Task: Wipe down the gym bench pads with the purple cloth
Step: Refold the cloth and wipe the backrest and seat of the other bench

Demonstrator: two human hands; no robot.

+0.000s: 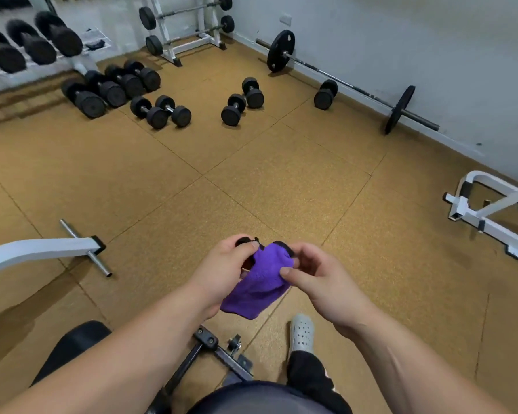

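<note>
Forearms fill the bottom of the view, reaching out over the floor, and both hands are up in front of the body working the purple cloth (259, 286). Left hand (226, 271) has its fingers (245, 243) closed on the cloth's upper left edge, with something small and dark tucked in the same grip (too hidden to name). Right hand (320, 282) pinches the right edge between thumb and fingertips. Cloth hangs bunched between them, in the air, touching no pad.

Bench pad (72, 342), black, sits low at left beneath the left forearm, its dark frame (219, 351) running beside a grey shoe (302, 331) on the tan floor (251, 180). Dumbbells (162, 110) lie scattered well beyond.

My read: the wiping itself is not visibly under way here. This looks like readying the cloth, so the pads are all left to do.
</note>
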